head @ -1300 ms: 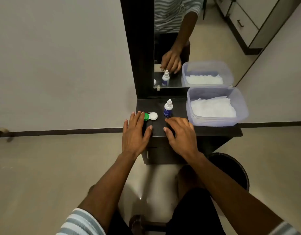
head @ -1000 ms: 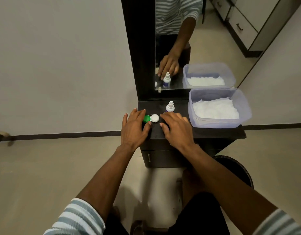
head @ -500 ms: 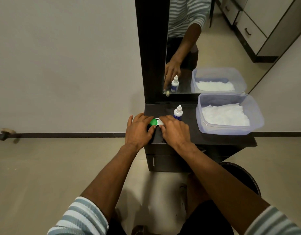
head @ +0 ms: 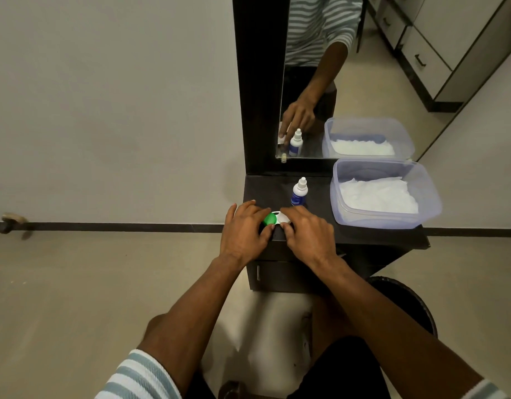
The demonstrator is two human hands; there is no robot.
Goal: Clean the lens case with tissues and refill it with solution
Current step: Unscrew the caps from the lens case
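Observation:
The lens case [head: 275, 218], one cap green and one white, lies on the dark dresser top [head: 320, 226] near its front left. My left hand [head: 244, 231] curls around the green cap with fingers and thumb on it. My right hand [head: 307, 231] grips the white cap side. A small white solution bottle [head: 299, 192] with a blue label stands upright just behind the case. White tissues [head: 376, 195] fill a clear plastic tub [head: 383, 218] at the right of the top.
A mirror [head: 311, 82] in a dark frame rises behind the top and reflects a hand, the bottle and the tub. A black bin [head: 404, 306] stands on the floor below right. A drawer front [head: 291, 275] sits under the top.
Both hands slid forward from the front edge of the top and closed around the lens case, left on the green cap, right on the white one.

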